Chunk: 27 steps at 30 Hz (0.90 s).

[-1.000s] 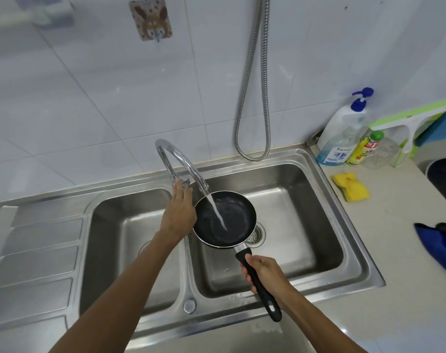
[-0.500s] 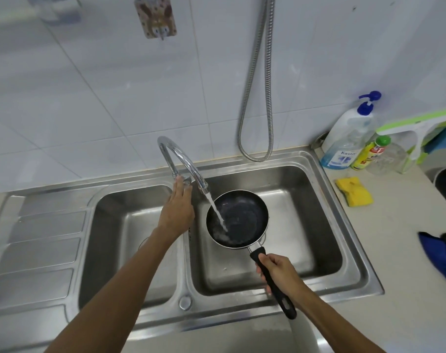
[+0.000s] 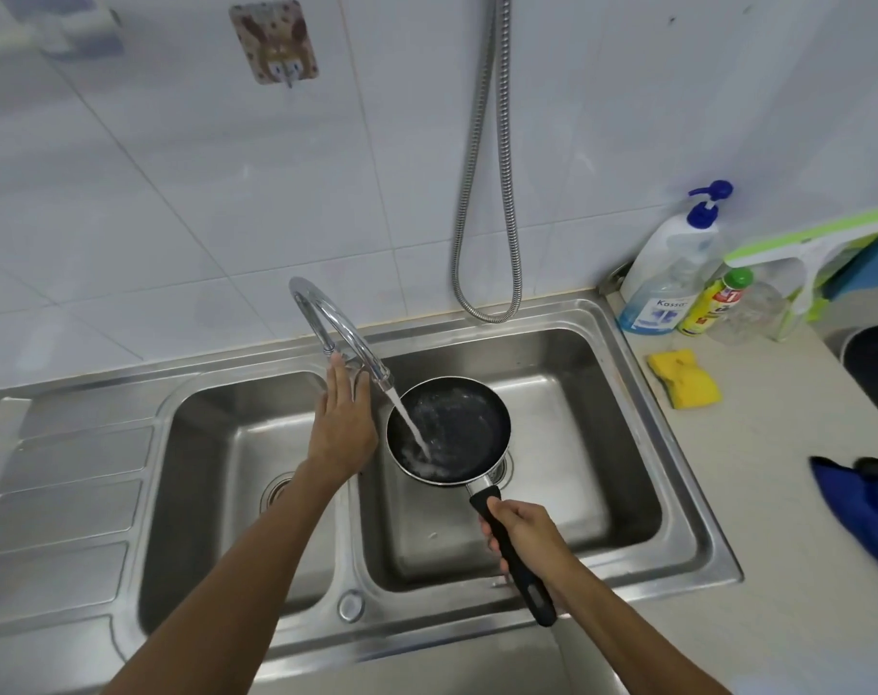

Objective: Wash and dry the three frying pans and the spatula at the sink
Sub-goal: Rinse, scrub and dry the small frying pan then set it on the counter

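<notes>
The right hand (image 3: pixel 527 536) is gripping the black handle (image 3: pixel 516 561) of a small frying pan (image 3: pixel 459 423), its fingers curled tight round it, and holding the pan over the right basin of the sink (image 3: pixel 685 519). Water from the tap (image 3: pixel 336 333) is pouring into the pan. The left hand (image 3: pixel 344 428) is reaching to the tap's base, fingers straight and together; what they are touching is hidden. On the worktop (image 3: pixel 757 494), a blue cloth (image 3: pixel 868 514) is lying, cut off by the frame edge.
</notes>
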Motion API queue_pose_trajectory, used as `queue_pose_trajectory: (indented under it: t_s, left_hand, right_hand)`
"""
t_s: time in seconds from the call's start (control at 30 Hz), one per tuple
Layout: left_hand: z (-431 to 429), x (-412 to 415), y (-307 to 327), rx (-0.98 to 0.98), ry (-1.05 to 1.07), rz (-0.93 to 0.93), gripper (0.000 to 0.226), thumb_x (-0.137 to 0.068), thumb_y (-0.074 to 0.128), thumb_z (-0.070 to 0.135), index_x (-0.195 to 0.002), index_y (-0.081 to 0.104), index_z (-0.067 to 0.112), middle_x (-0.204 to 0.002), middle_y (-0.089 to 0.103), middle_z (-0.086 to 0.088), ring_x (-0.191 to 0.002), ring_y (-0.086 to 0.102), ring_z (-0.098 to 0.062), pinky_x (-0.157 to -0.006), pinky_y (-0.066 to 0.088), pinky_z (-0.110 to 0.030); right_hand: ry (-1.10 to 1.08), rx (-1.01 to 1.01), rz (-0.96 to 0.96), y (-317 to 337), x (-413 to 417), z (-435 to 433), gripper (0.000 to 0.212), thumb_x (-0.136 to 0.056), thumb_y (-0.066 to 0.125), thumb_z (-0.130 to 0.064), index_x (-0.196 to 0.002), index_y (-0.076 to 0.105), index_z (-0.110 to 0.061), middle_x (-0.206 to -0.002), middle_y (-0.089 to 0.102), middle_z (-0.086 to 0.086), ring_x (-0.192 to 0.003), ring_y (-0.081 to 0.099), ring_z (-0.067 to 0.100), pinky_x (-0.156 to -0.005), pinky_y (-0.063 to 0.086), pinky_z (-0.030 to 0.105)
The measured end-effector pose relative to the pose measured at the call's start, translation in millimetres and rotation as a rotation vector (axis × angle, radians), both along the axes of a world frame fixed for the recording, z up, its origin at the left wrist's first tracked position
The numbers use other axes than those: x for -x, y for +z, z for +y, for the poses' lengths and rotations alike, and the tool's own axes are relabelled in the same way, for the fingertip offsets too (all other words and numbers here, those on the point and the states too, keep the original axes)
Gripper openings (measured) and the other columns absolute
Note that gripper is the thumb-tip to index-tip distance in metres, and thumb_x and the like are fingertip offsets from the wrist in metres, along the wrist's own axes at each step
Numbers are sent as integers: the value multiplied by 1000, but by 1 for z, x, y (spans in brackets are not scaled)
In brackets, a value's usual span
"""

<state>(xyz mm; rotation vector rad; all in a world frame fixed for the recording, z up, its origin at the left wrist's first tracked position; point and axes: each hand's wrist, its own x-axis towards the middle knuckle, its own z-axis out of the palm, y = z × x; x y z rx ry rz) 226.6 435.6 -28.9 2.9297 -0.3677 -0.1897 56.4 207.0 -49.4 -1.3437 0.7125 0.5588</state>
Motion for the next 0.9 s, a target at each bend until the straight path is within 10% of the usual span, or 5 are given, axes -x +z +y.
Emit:
queue_pose_trajectory:
  t_s: [0.3, 0.57, 0.73, 0.9]
  left_hand:
    - [-13, 13, -2, 137, 83, -46, 52, -93, 50, 6, -144, 41, -1, -162, 26, -28, -150, 27, -44, -116, 37, -55]
    - [-36, 97, -5, 476, 481, -33, 24, -100, 59, 33, -112, 58, 12, -110, 61, -4, -97, 61, -21, -87, 52, -39]
    - [-57, 105, 21, 745, 567, 615, 47, -99, 50, 60, -72, 56, 22, -70, 60, 2, -73, 62, -20, -70, 51, -31]
    - [-81, 129, -4, 941, 665, 995, 71, -79, 68, 74, -86, 71, 3, -62, 60, -9, -55, 59, -24, -58, 50, -31]
  right_hand:
    - [42, -18, -19, 4, 16, 0, 44, -102, 55, -37, -88, 64, 4, -68, 59, 11, -50, 50, 18, -45, 43, 27]
    - [-44, -15, -47, 9, 8, 11, 41, -103, 54, -33, -88, 65, 3, -66, 58, 10, -48, 49, 17, -42, 40, 26]
    - [-59, 2, -71, 8, 3, 32, 47, -103, 51, -36, -86, 64, 6, -67, 57, 15, -51, 49, 23, -45, 43, 29]
    - [-74, 169, -127, 6, 1, 52, 45, -107, 39, -31, -86, 70, -6, -65, 70, 12, -54, 66, 28, -51, 56, 34]
